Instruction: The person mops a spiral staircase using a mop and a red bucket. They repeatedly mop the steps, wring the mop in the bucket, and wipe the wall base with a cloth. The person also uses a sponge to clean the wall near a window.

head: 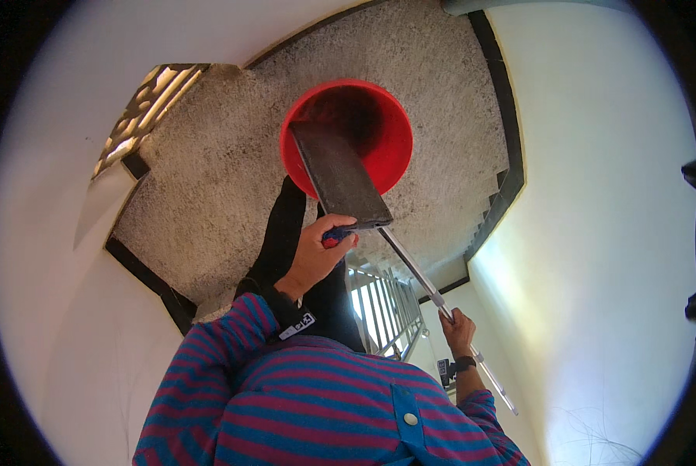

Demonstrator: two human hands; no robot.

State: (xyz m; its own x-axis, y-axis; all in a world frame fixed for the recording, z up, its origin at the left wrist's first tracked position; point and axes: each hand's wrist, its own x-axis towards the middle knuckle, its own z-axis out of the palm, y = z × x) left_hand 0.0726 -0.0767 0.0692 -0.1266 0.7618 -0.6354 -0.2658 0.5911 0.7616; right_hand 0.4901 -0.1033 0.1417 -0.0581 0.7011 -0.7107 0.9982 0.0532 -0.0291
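A red plastic bucket [397, 148] stands on the landing floor, its inside dark toward the bottom. A dark grey flat rectangular dustpan or similar pan [342, 175] tilts over the bucket's near rim, its far end inside the bucket. My left hand [319, 250] grips a small blue and red handle [337, 237] at the pan's near edge. In my right hand [457, 331] is a telescopic metal pole [412, 265], whose upper end meets the pan's near edge; how they join is not clear.
Speckled stone floor [208, 192] with dark skirting [508, 128] surrounds the bucket. White walls [592, 175] rise on both sides. A metal stair railing [383, 309] is below the pan, and a patterned opening [150, 110] lies at the upper left. My black-trousered legs [281, 233] are close to the bucket.
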